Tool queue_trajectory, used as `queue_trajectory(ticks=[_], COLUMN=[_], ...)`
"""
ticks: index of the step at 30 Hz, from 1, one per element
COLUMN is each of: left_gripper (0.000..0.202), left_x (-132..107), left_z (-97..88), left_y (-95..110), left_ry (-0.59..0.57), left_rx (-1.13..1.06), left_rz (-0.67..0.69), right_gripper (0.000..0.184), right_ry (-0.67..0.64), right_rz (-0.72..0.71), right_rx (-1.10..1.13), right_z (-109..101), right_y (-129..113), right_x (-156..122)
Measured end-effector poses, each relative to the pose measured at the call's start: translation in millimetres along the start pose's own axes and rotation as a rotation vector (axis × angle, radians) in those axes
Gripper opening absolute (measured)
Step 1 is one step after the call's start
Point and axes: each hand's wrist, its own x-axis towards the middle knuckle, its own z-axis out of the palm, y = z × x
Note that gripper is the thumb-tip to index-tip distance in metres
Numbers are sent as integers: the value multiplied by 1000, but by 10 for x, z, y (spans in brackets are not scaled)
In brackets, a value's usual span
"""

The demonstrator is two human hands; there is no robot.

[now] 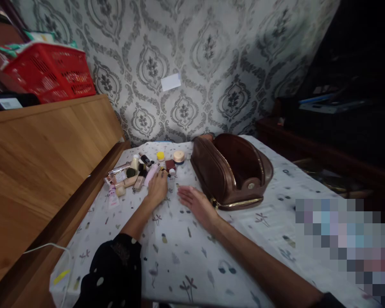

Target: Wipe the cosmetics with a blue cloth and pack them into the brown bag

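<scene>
My left hand (158, 187) lies at the right edge of a pile of cosmetics, its fingers stretched toward a pink tube (152, 173) and small dark items. It seems to touch the pile without gripping anything. My right hand (195, 203) is held with fingers extended and nothing in it, just left of a brown cosmetic bag (211, 171). The bag stands unzipped, its inside dark. Around my left hand lie a yellow-lidded jar (160, 156), a cream-lidded jar (179, 157), a dark red square case (170, 165), a foundation bottle (139, 181) and a white-pink tube (113, 196).
A white patterned cloth (179, 256) covers the table. A wooden panel (51, 149) borders the left side, with a red basket (60, 70) on top. A white cable (51, 244) runs at the front left. Dark furniture (356, 158) stands on the right.
</scene>
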Motion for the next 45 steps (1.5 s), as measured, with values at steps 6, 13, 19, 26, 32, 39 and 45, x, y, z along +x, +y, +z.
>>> queue_trajectory(ticks=[6,13,19,26,32,39,45], left_gripper=[41,65,53,52,50,49,44], left_x=[-427,-536,-547,-552,-526,-502,-441], left_z=[160,325,270,273,255,246,239], left_y=[520,620,435,447,426,325,94], left_ry=[205,44,26,45,28,21,35], left_rx=[-504,-308,-243,-249,-254,-310,-363], left_rz=[343,559,476,205,196,176,127], right_gripper=[59,60,46,52,56,56,47], right_ry=[-54,-131,-162,-185,-197,-213,-200], right_rz=[57,30,75,11,-24,-25,74], right_rx=[87,135,184,140,16,-32,75], right_z=[-108,-115,-152,-73,-89,-55,-53], right_y=[-74,-62,-16,-65,-77,-102,-98], right_x=[-47,-73,-49,-77,-78,-92,-93])
